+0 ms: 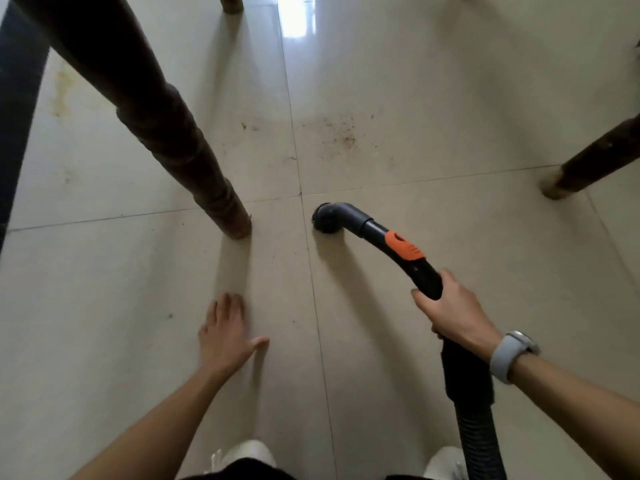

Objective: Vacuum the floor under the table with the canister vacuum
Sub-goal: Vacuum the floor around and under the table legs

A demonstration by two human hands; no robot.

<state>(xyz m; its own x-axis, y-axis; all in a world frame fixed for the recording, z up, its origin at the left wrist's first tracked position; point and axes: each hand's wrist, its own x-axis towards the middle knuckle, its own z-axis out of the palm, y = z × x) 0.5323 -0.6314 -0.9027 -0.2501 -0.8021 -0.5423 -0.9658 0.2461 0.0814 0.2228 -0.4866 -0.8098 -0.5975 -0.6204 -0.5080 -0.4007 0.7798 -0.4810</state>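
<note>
My right hand (pixel 453 315) grips the black vacuum handle (pixel 412 261), which has an orange slider on top. The handle's grey elbow ends in a round brush nozzle (pixel 325 220) that touches the pale tiled floor (pixel 433 237) just right of a tile joint. A black ribbed hose (pixel 479 434) runs back from the handle to the bottom edge. My left hand (pixel 225 332) lies flat on the floor with fingers spread, below the foot of a dark wooden table leg (pixel 194 168). A patch of brown specks (pixel 337 135) lies on the tile beyond the nozzle.
A second table leg (pixel 588 164) comes in from the right edge, and a third leg's foot (pixel 231 2) shows at the top. Yellowish stains (pixel 62 95) mark the tile at far left. My knees in pale fabric (pixel 249 452) are at the bottom.
</note>
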